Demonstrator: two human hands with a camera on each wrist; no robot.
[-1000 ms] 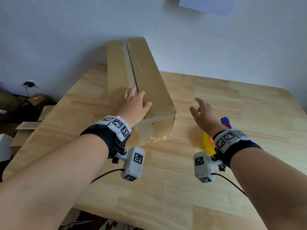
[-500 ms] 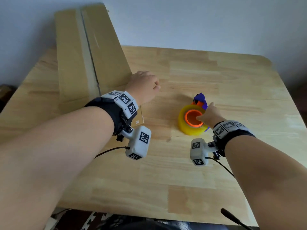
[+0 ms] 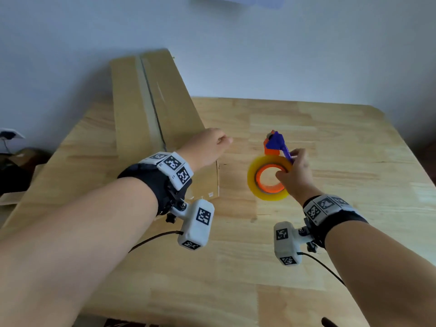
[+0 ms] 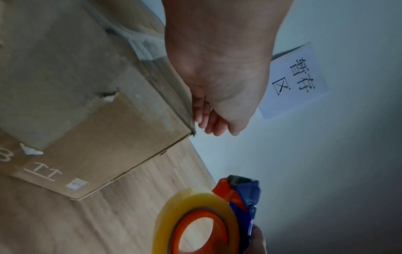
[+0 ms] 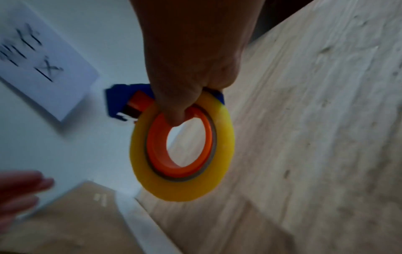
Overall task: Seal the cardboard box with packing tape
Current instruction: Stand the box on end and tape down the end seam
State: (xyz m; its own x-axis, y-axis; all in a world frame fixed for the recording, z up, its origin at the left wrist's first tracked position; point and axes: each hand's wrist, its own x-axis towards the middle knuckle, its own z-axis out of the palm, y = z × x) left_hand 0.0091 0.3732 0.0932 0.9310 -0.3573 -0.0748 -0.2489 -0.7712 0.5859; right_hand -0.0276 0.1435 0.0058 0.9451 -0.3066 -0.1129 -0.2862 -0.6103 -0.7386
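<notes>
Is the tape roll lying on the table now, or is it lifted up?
Lifted. The right hand grips the tape roll with its thumb through the orange core, and it hangs tilted above the table.

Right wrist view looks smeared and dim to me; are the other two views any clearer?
Right wrist: dim, paper sign and cardboard box motion-blurred, yellow tape roll fairly sharp. Left wrist: dim but sharper, sign characters legible. Head: bright, mild blur, wide-angle bending of the wooden table.

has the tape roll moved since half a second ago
Yes. The tape roll has come up off the wooden table, where it lay flat, and now hangs tilted from the right hand.
</notes>
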